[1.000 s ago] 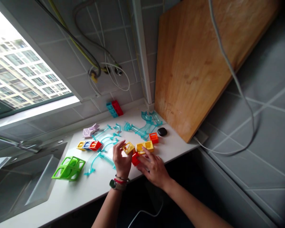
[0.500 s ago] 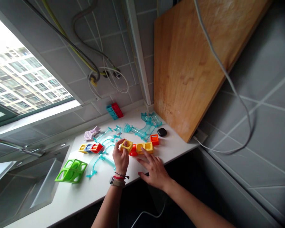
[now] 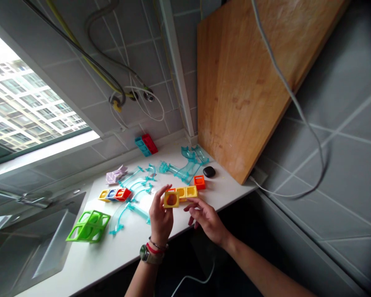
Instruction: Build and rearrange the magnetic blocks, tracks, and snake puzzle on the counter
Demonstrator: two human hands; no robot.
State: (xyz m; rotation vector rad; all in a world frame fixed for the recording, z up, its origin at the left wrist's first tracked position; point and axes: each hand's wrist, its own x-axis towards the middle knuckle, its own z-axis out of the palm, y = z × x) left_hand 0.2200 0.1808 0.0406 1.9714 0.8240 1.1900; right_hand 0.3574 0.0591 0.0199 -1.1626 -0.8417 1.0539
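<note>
My left hand [image 3: 161, 218] grips a yellow cube block [image 3: 172, 199] with a round opening facing me, raised just in front of the block row. Behind it on the counter, two joined yellow blocks [image 3: 186, 192] sit beside a red block that is mostly hidden. My right hand [image 3: 207, 220] hovers at the front of the yellow blocks, fingers loosely spread and holding nothing; whether a fingertip touches them I cannot tell. An orange-red block [image 3: 199, 182] stands just behind the row's right end.
Clear teal track pieces [image 3: 142, 185] spread over the white counter [image 3: 89, 264]. To the left are a green block frame [image 3: 89, 227], a yellow-blue-red row [image 3: 115, 194] and the sink [image 3: 31, 243]. A black case [image 3: 209, 171] lies near the leaning wooden board [image 3: 244, 90].
My left hand has turned the yellow block so its opening faces me and brought it slightly right and lower. My right hand's fingers have drawn back and curled a little.
</note>
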